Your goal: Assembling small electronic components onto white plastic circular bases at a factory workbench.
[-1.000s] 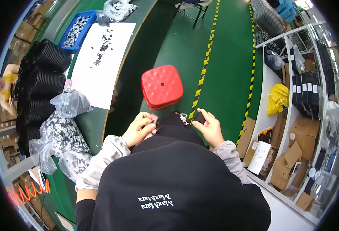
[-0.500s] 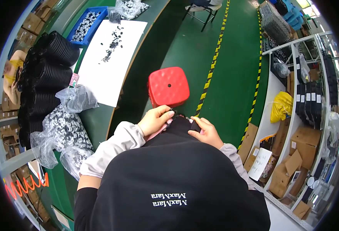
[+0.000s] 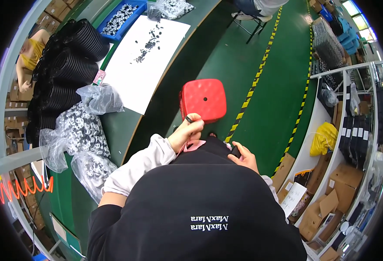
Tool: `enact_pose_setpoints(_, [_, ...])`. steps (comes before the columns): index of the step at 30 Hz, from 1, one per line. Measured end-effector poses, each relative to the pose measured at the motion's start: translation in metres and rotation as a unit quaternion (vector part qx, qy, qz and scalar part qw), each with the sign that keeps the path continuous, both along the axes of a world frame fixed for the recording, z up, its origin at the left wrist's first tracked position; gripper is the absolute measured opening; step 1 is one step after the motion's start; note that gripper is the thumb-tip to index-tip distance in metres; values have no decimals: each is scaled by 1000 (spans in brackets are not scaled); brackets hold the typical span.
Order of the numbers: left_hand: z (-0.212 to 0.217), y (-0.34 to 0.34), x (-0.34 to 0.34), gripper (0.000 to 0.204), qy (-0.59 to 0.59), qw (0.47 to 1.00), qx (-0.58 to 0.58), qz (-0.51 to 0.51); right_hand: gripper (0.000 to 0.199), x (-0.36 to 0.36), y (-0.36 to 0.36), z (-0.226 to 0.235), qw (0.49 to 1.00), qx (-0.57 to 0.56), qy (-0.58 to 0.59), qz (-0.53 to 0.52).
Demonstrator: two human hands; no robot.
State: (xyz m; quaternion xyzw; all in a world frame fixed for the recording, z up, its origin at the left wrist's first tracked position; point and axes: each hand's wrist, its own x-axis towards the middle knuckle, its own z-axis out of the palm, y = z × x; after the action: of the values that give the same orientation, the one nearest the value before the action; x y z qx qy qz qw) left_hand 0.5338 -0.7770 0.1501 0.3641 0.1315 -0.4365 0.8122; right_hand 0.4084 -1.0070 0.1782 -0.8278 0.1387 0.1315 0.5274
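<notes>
My left hand [image 3: 187, 132] is closed in front of the red stool [image 3: 203, 99]. A small black piece [image 3: 188, 118] shows at its fingertips; its exact kind is too small to tell. Just under that hand a pink strip [image 3: 194, 145] lies against my dark clothing. Lower and to the right, my right hand [image 3: 245, 158] is curled at my waist around a dark block-like thing [image 3: 235, 151], mostly covered by the fingers.
On the left bench, a white sheet [image 3: 132, 87] carries scattered small black parts [image 3: 150, 45]. Beside it are a blue tray [image 3: 138, 13], stacked black rings [image 3: 74, 67] and bags of parts [image 3: 82, 130]. Shelving [image 3: 326, 174] with cartons lines the right. Someone sits on a chair [image 3: 257, 27] ahead.
The scene has shifted right and slightly downward in view. My left hand has lifted from the dark clothing with the black piece, and my hands are farther apart.
</notes>
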Motion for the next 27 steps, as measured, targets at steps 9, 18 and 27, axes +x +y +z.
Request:
enact_pose_setpoints(9, [-6, -7, -1, 45, -143, 878, 377, -258, 53, -10, -6, 0, 999, 3, 3, -34])
enact_pose_setpoints(18, [-29, -9, -17, 37, -83, 967, 239, 17, 52, -20, -22, -5, 998, 23, 28, -58])
enact_pose_setpoints(27, [-39, 2, -30, 38, -163, 932, 267, -185, 52, -19, -37, -7, 998, 13, 40, -45])
